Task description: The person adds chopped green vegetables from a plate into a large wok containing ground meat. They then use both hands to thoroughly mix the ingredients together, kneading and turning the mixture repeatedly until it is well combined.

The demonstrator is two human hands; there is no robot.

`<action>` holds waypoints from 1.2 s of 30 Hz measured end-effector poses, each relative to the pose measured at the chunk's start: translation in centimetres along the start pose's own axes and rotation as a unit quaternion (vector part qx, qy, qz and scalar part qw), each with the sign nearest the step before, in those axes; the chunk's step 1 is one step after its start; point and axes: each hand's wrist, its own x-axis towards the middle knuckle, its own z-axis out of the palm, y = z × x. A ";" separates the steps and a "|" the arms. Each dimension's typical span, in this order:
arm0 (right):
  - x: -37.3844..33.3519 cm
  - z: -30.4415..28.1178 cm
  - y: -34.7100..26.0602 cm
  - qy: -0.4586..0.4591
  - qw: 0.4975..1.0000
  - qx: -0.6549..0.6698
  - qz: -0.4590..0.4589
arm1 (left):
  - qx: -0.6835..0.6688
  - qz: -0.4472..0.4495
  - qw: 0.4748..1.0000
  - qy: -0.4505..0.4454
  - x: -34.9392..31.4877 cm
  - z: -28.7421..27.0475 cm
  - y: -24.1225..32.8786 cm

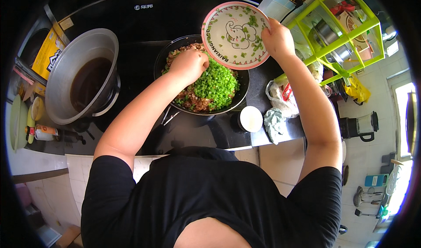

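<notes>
My right hand (278,40) grips the edge of a white plate (237,34) with a pink rim and an elephant drawing. The plate is tilted, and scattered green bits cling to its face. Below it, a round dark pan (244,86) holds a brown minced mixture (193,101) with a heap of finely chopped greens (217,86) on its right side. Over the pan is my left hand (188,67), closed with its fingers curled at the edge of the greens. What those fingers hold, if anything, is hidden.
A large metal pot (52,90) of dark liquid stands left on the black stovetop. Right of the pan are a white cup (251,119), a crumpled cloth (275,125) and plastic bags (280,96). A lime-green rack (344,42) rises at the back right.
</notes>
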 end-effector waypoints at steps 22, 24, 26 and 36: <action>-5.5 4.5 2.2 0.065 0.988 0.113 -0.078 | -0.582 -0.329 0.737 0.093 -0.4 -1.7 5.0; -3.6 3.4 0.4 0.047 0.948 0.161 -0.269 | -0.544 -0.317 0.773 0.078 -0.4 -2.2 5.0; -2.4 2.3 -2.1 -0.122 0.865 0.175 -0.454 | -0.508 -0.300 0.806 0.055 -0.3 -2.7 5.5; 1.7 5.0 -2.3 -0.289 0.784 -0.004 -0.549 | -0.428 -0.267 0.863 0.029 -0.1 -3.5 5.5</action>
